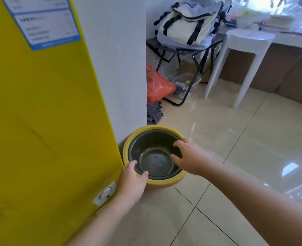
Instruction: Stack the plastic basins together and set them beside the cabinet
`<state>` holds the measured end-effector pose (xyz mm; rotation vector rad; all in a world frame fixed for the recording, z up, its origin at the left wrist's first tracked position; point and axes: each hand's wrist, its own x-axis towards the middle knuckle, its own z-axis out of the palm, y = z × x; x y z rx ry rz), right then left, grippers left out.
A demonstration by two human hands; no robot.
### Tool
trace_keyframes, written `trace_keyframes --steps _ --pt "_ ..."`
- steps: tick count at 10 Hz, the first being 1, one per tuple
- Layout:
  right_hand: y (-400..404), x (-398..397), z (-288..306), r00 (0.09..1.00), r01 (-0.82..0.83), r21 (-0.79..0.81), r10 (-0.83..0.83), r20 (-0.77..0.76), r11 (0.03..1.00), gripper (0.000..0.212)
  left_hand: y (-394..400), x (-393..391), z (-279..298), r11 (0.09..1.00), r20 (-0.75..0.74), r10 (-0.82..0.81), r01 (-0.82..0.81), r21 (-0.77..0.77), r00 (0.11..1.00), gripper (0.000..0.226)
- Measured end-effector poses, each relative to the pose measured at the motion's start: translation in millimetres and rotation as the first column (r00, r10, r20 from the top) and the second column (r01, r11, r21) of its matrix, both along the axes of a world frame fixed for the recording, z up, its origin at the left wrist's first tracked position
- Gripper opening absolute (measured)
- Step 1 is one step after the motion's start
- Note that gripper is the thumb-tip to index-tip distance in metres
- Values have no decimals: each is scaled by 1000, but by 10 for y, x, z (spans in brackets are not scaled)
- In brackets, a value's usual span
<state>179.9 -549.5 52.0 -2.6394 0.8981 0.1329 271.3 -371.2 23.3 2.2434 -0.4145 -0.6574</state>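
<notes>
A dark grey basin (153, 153) sits nested inside a yellow basin (161, 182), and the stack rests on the tiled floor against the side of the yellow cabinet (45, 112). My left hand (131, 181) lies on the near rim, with the thumb and a fingertip over the edge of both basins. On the right rim is my right hand (187, 157), its fingers spread and hovering over the inner basin. Whether either hand grips the rim is unclear.
A white wall corner (118, 68) stands just behind the basins. Beyond it are an orange bag (157, 86), grey cloth (153, 112), a black folding chair with a backpack (187, 25), a clear box (185, 84) and a white stool (242, 50). Glossy tiles spread to the right.
</notes>
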Motion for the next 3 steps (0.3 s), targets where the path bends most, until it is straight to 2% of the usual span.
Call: trace_keyframes --steps 1,2,3 --pt "306 -75 241 998 -61 -68 62 18 996 51 197 40 305 974 156 -223 215 69 962 57" --pt "565 -142 443 995 -95 -105 99 26 990 47 398 94 604 929 252 -367 340 147 895 53" --pt "720 -181 540 995 -94 -127 99 27 987 46 520 139 784 921 300 -389 363 140 871 51"
